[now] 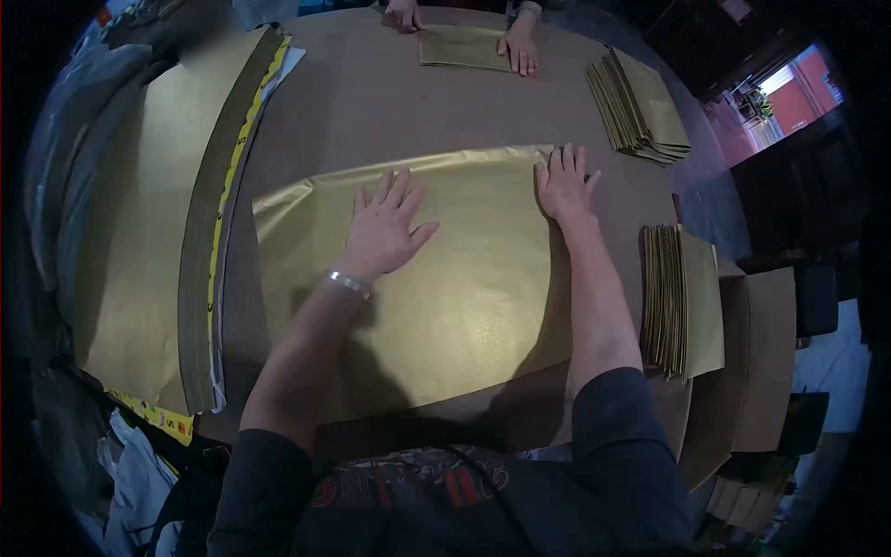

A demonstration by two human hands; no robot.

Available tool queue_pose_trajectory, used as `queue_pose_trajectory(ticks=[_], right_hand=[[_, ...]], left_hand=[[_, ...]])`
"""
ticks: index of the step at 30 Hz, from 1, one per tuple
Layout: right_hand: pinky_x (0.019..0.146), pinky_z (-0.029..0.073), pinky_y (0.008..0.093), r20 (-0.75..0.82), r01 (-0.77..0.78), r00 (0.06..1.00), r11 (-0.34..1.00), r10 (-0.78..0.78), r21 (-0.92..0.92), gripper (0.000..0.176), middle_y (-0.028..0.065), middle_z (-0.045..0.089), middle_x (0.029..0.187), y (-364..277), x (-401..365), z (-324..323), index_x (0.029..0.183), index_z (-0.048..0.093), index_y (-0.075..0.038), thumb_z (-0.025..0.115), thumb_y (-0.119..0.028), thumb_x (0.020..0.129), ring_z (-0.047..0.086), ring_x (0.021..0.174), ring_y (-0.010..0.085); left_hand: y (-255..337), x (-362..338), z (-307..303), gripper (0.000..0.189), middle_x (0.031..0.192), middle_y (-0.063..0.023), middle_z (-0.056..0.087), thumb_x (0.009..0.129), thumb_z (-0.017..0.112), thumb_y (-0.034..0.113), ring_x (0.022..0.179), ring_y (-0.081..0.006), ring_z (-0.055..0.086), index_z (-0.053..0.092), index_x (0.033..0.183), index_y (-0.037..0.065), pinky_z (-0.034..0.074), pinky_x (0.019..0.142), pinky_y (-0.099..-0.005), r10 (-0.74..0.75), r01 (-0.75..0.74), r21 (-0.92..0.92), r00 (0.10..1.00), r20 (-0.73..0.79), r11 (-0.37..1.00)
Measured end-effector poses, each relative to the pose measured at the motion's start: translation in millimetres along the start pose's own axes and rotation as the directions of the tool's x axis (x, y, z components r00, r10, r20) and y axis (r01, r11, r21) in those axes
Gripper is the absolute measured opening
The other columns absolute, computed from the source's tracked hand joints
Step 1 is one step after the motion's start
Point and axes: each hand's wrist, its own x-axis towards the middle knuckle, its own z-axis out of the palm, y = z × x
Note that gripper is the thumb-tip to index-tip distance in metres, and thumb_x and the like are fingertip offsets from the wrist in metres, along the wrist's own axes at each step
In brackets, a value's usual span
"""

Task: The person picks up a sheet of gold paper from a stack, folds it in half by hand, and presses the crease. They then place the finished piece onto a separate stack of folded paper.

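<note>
A large sheet of gold paper [455, 316] lies in front of me, its far edge creased and a little crumpled at the corners. My left hand [385, 227] rests flat on its upper left part, fingers spread, with a metal band on the wrist. At the far right corner, my right hand [566, 186] presses on the paper's edge with its fingers stretched out. Neither hand grips anything.
A thick stack of large gold sheets [139, 213] lies on the left. Folded gold paper piles [640, 102] [691, 302] sit on the right, beside a cardboard box [766, 362]. Across the brown table [371, 102], another person's hands [522, 46] touch a folded gold piece [459, 46].
</note>
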Motion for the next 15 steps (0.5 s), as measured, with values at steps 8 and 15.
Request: queue_pose_trajectory(ticks=[8,15], right_hand=[[0.104,0.038,0.0456,-0.215,-0.24,0.918,0.897,0.334,0.371,0.051,0.0185,0.056,0.13,1.4,-4.6,3.0,0.129,0.054,-0.006,0.056,-0.039,0.09,0.05,0.121,0.0364],[0.082,0.051,0.0399,0.204,-0.251,0.964,0.824,0.168,0.508,0.044,0.0159,0.07,0.097,32.7,9.7,-27.0,0.1,0.069,0.0,0.069,-0.039,0.08,0.066,0.094,0.0268]], left_hand=[[-2.3,0.0,6.0,0.064,0.151,-0.0161,0.032,0.089,0.053,0.052,0.142,-0.0332,0.026,0.046,0.138,0.012,0.022,0.11,-0.0619,0.002,-0.005,-0.049,0.998,-0.057,0.999],[-1.0,0.2,4.1,0.065,0.152,-0.0159,0.031,0.089,0.052,0.053,0.142,-0.0337,0.026,0.045,0.139,0.012,0.022,0.109,-0.0622,0.01,-0.009,0.002,0.998,-0.055,1.0]])
